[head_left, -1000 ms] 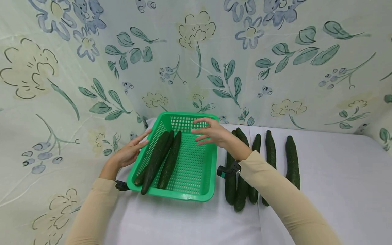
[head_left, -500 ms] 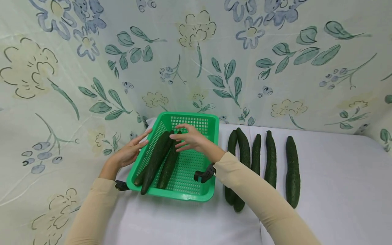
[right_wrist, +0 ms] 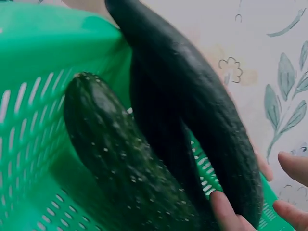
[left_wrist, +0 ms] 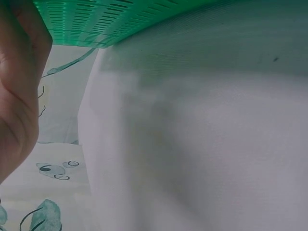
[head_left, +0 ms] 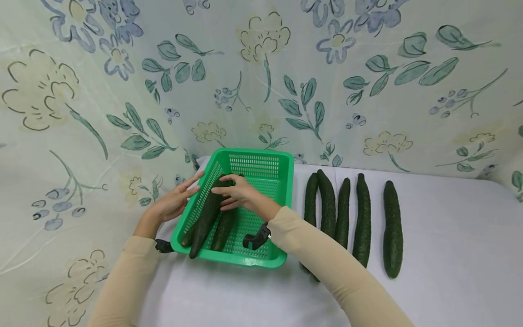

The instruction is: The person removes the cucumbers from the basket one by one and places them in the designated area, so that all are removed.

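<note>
A green plastic basket [head_left: 229, 260] holds three cucumbers. The uppermost cucumber [head_left: 206, 222] lies slanted over a darker one [right_wrist: 156, 120], its near end up on the basket's front rim. To its right rests a bumpy cucumber [head_left: 222, 231] on the basket floor. My right hand [head_left: 239, 193] reaches in over their far ends. In the right wrist view its spread fingers [right_wrist: 293, 168] straddle the uppermost cucumber, two of them with a gap to it. My left hand [head_left: 171, 204] rests against the basket's left side with its fingers extended; the left wrist view shows it beside the basket's underside [left_wrist: 96, 24].
Several cucumbers stand in a loose row on the white cloth right of the basket, the rightmost cucumber [head_left: 393, 229] set apart. My right forearm [head_left: 327, 263] crosses over their near ends. A floral curtain [head_left: 261, 81] hangs behind and at the left.
My right hand has moved left and down across the basket, from its right side to the uppermost cucumber. The left hand and basket have stayed put.
</note>
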A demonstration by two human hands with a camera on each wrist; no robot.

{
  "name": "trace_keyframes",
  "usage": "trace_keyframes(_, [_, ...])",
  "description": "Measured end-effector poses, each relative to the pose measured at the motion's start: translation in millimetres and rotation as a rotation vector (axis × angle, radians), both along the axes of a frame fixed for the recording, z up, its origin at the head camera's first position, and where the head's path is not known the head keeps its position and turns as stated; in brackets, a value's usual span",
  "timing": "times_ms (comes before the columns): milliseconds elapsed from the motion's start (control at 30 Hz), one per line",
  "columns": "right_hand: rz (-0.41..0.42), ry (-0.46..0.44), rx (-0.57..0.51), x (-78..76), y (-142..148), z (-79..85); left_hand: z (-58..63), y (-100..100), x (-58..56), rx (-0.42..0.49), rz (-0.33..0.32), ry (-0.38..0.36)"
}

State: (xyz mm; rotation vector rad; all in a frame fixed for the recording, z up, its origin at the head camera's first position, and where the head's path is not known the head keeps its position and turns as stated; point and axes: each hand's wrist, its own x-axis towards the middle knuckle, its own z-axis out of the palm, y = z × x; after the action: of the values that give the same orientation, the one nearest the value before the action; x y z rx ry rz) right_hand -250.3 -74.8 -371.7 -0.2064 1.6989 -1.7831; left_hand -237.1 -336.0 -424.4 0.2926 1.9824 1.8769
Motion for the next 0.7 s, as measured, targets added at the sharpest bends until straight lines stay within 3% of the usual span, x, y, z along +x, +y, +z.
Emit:
trace_keyframes(133, [-0.011, -0.022, -0.015, 2.1, -7, -4.3, 0.9, 0, -0.1, -0.004, -0.006, -0.001])
trace_keyframes(333, [-0.038, -0.027, -0.028, 4.0, -12, -8.4, 3.7, 2, 0.0, 0.059, -0.025, -0.031])
trace_keyframes(700, [-0.081, -0.086, -0.083, 1.6, -15, -17.0, 1.4, 0, -0.7, 0.065, -0.030, -0.036])
